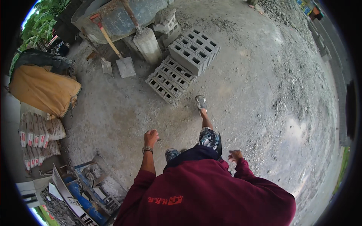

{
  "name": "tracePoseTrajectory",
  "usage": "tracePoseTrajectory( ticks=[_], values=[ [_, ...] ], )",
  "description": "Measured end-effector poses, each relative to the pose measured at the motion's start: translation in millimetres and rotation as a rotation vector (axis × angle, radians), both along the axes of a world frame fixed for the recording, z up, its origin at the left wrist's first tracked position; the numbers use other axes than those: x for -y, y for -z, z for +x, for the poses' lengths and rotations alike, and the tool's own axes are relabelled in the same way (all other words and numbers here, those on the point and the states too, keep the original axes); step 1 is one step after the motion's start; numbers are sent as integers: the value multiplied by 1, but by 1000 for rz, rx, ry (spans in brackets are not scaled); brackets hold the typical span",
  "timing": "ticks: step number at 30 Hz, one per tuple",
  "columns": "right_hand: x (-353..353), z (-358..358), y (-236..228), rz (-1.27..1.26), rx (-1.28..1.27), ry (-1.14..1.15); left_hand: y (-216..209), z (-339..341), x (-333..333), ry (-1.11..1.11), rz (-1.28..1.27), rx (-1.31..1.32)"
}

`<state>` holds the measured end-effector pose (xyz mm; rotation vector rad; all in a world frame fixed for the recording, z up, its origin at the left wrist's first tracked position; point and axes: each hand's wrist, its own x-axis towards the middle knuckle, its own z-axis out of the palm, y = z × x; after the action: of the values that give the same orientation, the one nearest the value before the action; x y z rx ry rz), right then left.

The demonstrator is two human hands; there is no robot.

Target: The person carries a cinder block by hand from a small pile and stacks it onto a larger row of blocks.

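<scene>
My left hand (151,138), with a bracelet or watch on the wrist, hangs over the concrete floor with its fingers curled in and nothing in them. On the other side my right hand (235,155) is held out beside my hip, empty, its fingers loosely bent and apart. One foot (201,102) in a shoe is stepped forward. Just ahead of it stand hollow concrete blocks in two groups: a lower group (170,80) nearer me and a taller stack (194,51) behind it. Neither hand touches anything.
A shovel (126,67) with a red grip leans on a big metal trough (109,22), near a spade (106,67) and a concrete pillar (148,47). At left are an orange tarp-covered pile (43,88), stacked sacks (37,130) and a blue machine (85,201). Gravel (298,94) lies right.
</scene>
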<state>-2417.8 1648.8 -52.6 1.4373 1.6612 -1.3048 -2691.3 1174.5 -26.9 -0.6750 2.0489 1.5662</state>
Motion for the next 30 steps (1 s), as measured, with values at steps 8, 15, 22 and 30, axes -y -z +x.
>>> tracePoseTrajectory(
  ticks=[8, 15, 22, 30],
  values=[
    [-129, -308, 105, 0, -154, -598, 60, -143, -94, 280, -160, 369],
    [-145, -562, 134, -180, -275, 30, 97, -380, -198, 529, -404, -90],
    [-131, -665, 285, -281, -121, 451, 154, -654, -296, 654, -743, -476],
    [-98, -679, 412, -1080, -881, 1115, 235, -797, -353, 1036, -989, -194]
  ],
)
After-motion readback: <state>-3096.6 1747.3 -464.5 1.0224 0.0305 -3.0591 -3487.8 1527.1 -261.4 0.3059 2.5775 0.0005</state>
